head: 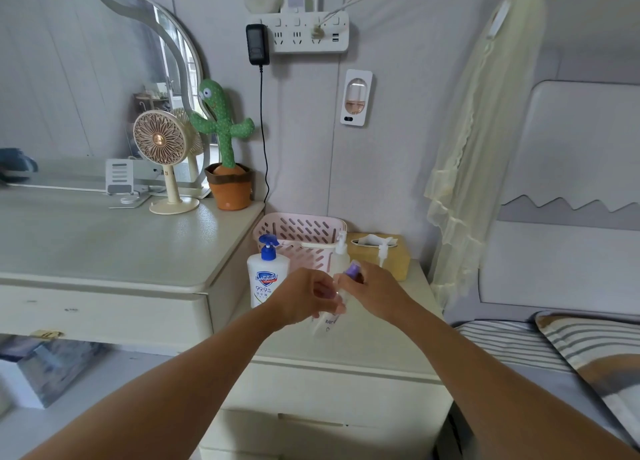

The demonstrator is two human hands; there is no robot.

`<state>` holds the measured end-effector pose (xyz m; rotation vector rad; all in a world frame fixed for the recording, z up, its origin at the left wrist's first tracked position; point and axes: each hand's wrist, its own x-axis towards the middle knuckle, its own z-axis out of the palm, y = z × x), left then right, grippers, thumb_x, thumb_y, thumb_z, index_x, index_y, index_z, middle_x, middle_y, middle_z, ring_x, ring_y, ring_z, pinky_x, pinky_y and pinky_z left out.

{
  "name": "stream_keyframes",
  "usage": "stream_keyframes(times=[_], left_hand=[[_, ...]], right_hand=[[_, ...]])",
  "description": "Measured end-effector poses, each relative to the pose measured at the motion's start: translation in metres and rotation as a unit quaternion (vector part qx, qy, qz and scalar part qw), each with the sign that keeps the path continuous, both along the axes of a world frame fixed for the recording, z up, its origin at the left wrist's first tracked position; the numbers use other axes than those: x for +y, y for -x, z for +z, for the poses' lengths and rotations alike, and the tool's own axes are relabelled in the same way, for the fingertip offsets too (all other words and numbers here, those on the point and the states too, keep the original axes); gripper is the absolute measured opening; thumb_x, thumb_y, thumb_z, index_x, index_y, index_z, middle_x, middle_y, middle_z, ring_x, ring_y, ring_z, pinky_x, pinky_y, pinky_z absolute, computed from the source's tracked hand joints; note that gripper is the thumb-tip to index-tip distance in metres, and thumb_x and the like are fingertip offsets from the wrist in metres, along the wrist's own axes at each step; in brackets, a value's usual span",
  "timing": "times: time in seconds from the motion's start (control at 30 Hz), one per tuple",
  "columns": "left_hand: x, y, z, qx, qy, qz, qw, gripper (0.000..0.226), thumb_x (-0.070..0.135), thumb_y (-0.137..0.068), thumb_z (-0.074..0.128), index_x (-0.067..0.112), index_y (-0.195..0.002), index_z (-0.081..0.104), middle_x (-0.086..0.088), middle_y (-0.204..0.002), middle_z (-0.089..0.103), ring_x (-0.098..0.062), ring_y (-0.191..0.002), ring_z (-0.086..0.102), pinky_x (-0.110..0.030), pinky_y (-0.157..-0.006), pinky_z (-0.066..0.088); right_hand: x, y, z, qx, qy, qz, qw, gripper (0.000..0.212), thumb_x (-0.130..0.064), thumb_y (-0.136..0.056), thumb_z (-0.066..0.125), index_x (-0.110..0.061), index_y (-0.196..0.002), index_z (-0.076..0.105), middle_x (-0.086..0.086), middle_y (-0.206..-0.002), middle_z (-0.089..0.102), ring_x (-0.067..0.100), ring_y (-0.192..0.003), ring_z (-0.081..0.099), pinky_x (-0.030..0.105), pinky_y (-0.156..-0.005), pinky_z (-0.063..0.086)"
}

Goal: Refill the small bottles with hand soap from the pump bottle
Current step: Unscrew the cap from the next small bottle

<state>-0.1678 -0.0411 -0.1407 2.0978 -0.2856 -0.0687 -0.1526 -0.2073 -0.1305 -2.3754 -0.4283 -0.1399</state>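
A white hand soap pump bottle (pixel 264 279) with a blue pump stands on the nightstand's left side. Just right of it, my left hand (pixel 304 297) grips the body of a small clear bottle (pixel 327 321), which is tilted and held above the nightstand. My right hand (pixel 372 291) holds that bottle's purple cap (pixel 354 270) at the top. Two more small white pump bottles stand behind my hands, one (pixel 341 253) by the basket and one (pixel 382 252) in front of the tissue box.
A pink slotted basket (pixel 301 233) and a yellow tissue box (pixel 398 252) sit at the back of the nightstand (pixel 363 342). A higher dresser (pixel 104 245) with a fan and toy cactus stands to the left. A bed lies to the right.
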Motion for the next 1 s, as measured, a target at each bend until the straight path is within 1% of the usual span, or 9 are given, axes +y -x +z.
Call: stream_keyframes(times=[0.23, 0.33, 0.47, 0.53, 0.6, 0.7, 0.77, 0.87, 1.0], left_hand=[[0.001, -0.005, -0.005, -0.056, -0.064, 0.047, 0.995, 0.034, 0.025, -0.061, 0.088, 0.018, -0.082, 0.063, 0.002, -0.08, 0.068, -0.01, -0.07, 0.062, -0.016, -0.058, 0.049], [0.002, -0.006, -0.006, -0.06, -0.07, 0.066, 0.994, 0.034, 0.025, -0.06, 0.088, 0.018, -0.079, 0.061, 0.007, -0.072, 0.063, -0.007, -0.064, 0.057, -0.016, -0.057, 0.046], [-0.001, -0.005, -0.009, -0.062, -0.075, 0.076, 0.992, 0.037, 0.028, -0.058, 0.089, 0.017, -0.081, 0.062, 0.005, -0.076, 0.065, -0.01, -0.07, 0.06, -0.014, -0.059, 0.046], [-0.004, -0.003, -0.011, -0.067, -0.088, 0.073, 0.991, 0.038, 0.029, -0.057, 0.089, 0.019, -0.081, 0.061, 0.007, -0.077, 0.065, -0.008, -0.07, 0.06, -0.011, -0.061, 0.045], [-0.003, -0.001, -0.012, -0.069, -0.098, 0.08, 0.99, 0.038, 0.028, -0.057, 0.089, 0.02, -0.079, 0.06, 0.009, -0.074, 0.062, -0.004, -0.066, 0.056, -0.007, -0.057, 0.04], [-0.002, -0.002, -0.014, -0.068, -0.1, 0.093, 0.988, 0.04, 0.027, -0.057, 0.089, 0.018, -0.081, 0.059, 0.01, -0.074, 0.06, -0.001, -0.064, 0.053, -0.006, -0.053, 0.036], [-0.005, -0.001, -0.016, -0.073, -0.101, 0.088, 0.988, 0.041, 0.027, -0.057, 0.089, 0.019, -0.083, 0.058, 0.011, -0.075, 0.059, -0.001, -0.065, 0.053, -0.006, -0.055, 0.037], [-0.01, -0.004, -0.02, -0.07, -0.105, 0.082, 0.989, 0.04, 0.026, -0.058, 0.089, 0.02, -0.085, 0.059, 0.008, -0.079, 0.061, -0.002, -0.068, 0.054, -0.005, -0.057, 0.038], [-0.002, -0.015, -0.027, -0.036, -0.137, 0.094, 0.985, 0.042, 0.022, -0.06, 0.088, 0.012, -0.093, 0.065, 0.003, -0.082, 0.061, -0.011, -0.074, 0.056, -0.013, -0.06, 0.04]], right_hand=[[0.004, -0.006, 0.007, -0.022, -0.004, -0.043, 0.999, 0.033, -0.044, -0.082, 0.066, -0.019, -0.069, 0.047, -0.002, -0.071, 0.064, 0.017, -0.064, 0.062, 0.032, -0.064, 0.051], [0.002, -0.004, 0.01, -0.015, 0.007, 0.014, 1.0, 0.019, -0.032, -0.082, 0.07, -0.028, -0.09, 0.053, -0.007, -0.088, 0.061, 0.004, -0.071, 0.057, 0.024, -0.064, 0.045], [0.006, -0.001, 0.012, 0.039, -0.014, -0.033, 0.999, 0.042, -0.057, -0.08, 0.061, -0.021, -0.102, 0.054, -0.011, -0.084, 0.061, 0.014, -0.075, 0.065, 0.03, -0.067, 0.054], [0.005, -0.001, 0.009, 0.047, 0.004, -0.048, 0.998, 0.033, -0.049, -0.087, 0.058, -0.016, -0.089, 0.057, -0.001, -0.077, 0.066, 0.02, -0.066, 0.067, 0.037, -0.07, 0.059], [0.003, 0.0, 0.007, 0.025, 0.03, -0.019, 0.999, 0.017, -0.035, -0.086, 0.065, -0.02, -0.09, 0.058, -0.001, -0.086, 0.067, 0.015, -0.073, 0.065, 0.035, -0.074, 0.057], [0.004, 0.004, 0.01, 0.038, 0.016, -0.003, 0.999, 0.035, -0.049, -0.079, 0.068, -0.029, -0.103, 0.051, -0.008, -0.092, 0.062, 0.01, -0.075, 0.062, 0.026, -0.068, 0.053], [0.004, 0.005, 0.012, 0.084, -0.002, -0.04, 0.996, 0.041, -0.055, -0.083, 0.061, -0.02, -0.104, 0.053, -0.004, -0.084, 0.064, 0.012, -0.064, 0.065, 0.027, -0.061, 0.056], [0.001, 0.003, 0.008, 0.08, 0.017, -0.04, 0.996, 0.019, -0.032, -0.088, 0.063, -0.014, -0.089, 0.057, 0.008, -0.083, 0.068, 0.017, -0.065, 0.065, 0.033, -0.067, 0.059], [-0.008, -0.001, 0.006, -0.041, 0.056, -0.003, 0.998, 0.013, -0.018, -0.082, 0.069, -0.02, -0.086, 0.057, -0.001, -0.089, 0.063, 0.014, -0.076, 0.056, 0.029, -0.071, 0.049]])
